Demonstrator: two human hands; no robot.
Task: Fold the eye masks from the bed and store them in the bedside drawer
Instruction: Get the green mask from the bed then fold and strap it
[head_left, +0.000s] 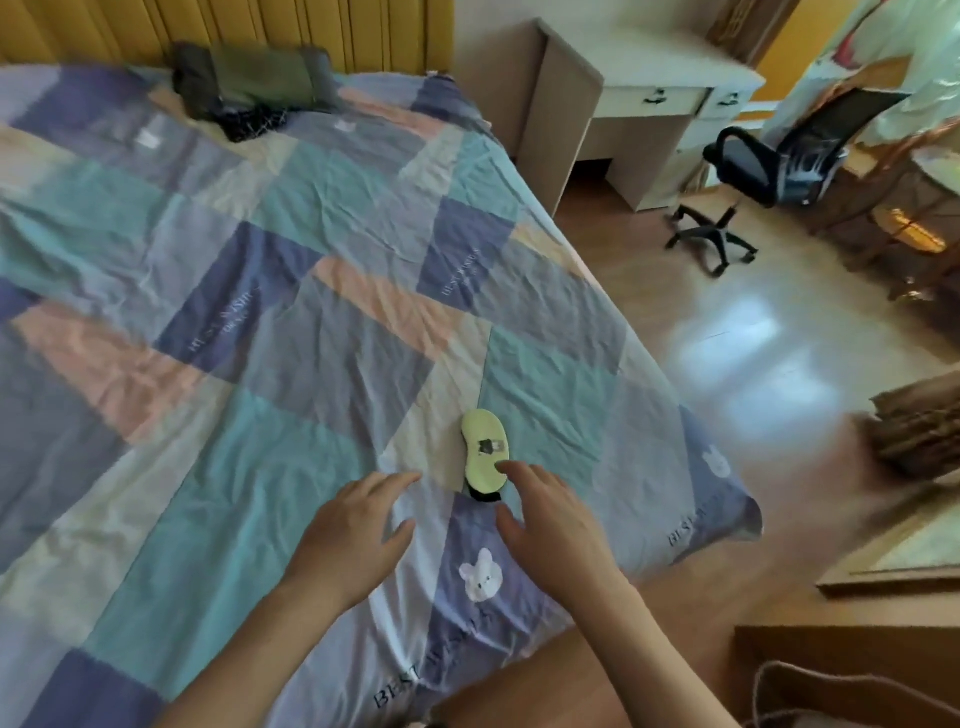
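A pale yellow-green eye mask (484, 446) lies flat on the patchwork bed cover (260, 291), near the bed's right edge, with a dark patch at its middle and a black strap end showing at its near end. My right hand (545, 519) hovers over the near end of the mask, fingers spread, fingertips touching or just above it. My left hand (358, 530) is open, palm down, a little to the left of the mask and apart from it. Neither hand holds anything.
Dark folded clothes (249, 88) lie at the head of the bed by the yellow headboard. A pale desk (639, 88) with drawers and a black office chair (769, 176) stand beyond the bed. A wooden cabinet top (883, 597) is at the lower right.
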